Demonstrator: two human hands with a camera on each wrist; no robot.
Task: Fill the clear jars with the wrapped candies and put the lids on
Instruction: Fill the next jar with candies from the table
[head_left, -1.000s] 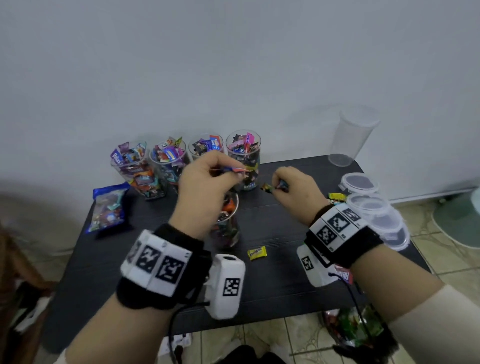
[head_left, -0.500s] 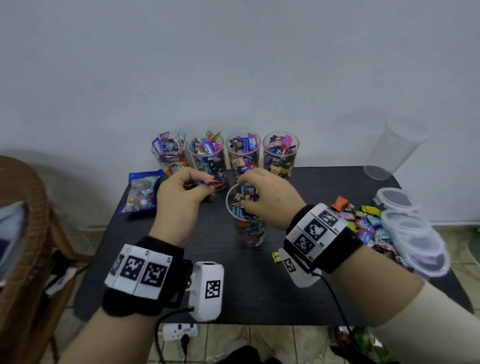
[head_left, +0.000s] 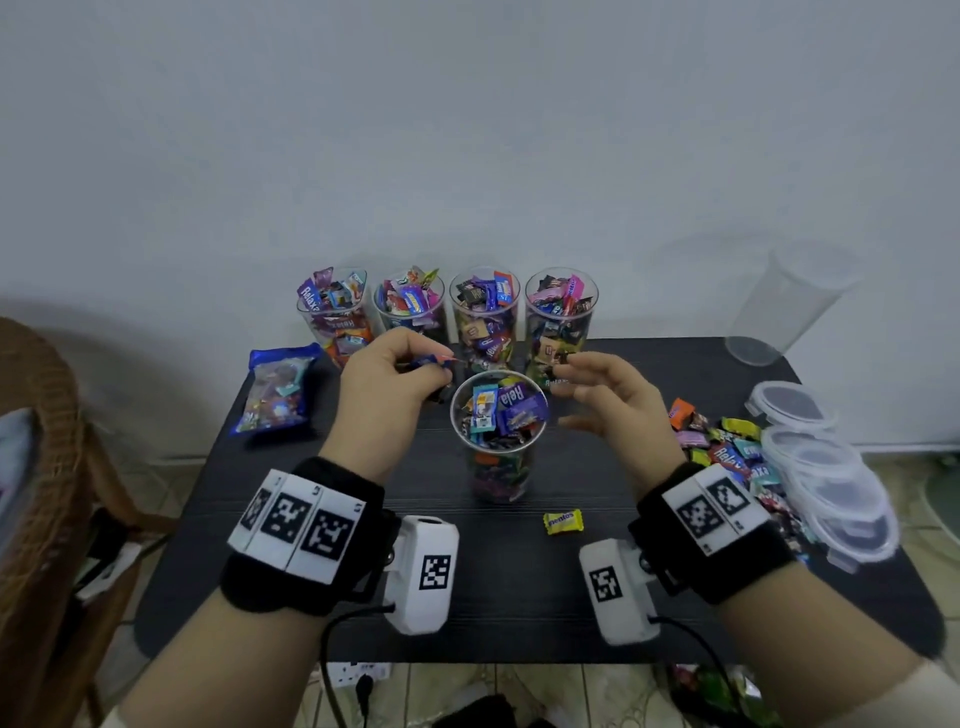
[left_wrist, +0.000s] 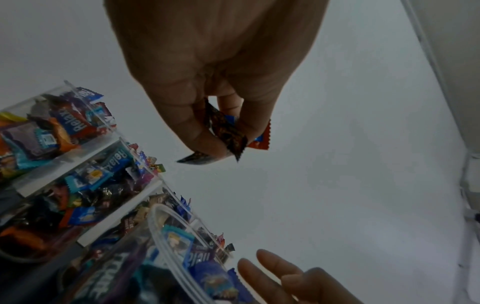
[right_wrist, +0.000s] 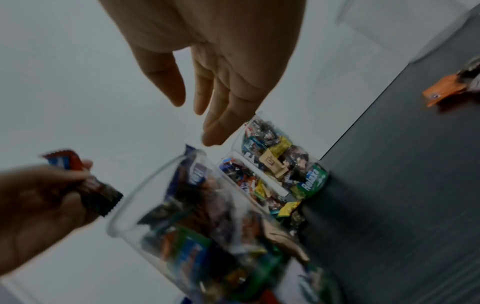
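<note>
head: above, looking down at table (head_left: 519, 597) | wrists: close, facing wall | shared: front jar (head_left: 497, 431) (left_wrist: 176, 242) (right_wrist: 197, 216)

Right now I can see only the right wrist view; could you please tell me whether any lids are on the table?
Observer: Yes, several clear round plastic lids lie overlapping along the right edge of the black table; none is on a jar.
Operator: Thank you. How many filled jars stand along the wall?
Observer: Four filled clear jars stand in a row there, all without lids.
Operator: Is any candy lying loose that I cannot see?
Observer: One yellow wrapped candy lies on the table, just on the near side of the front clear jar.
</note>
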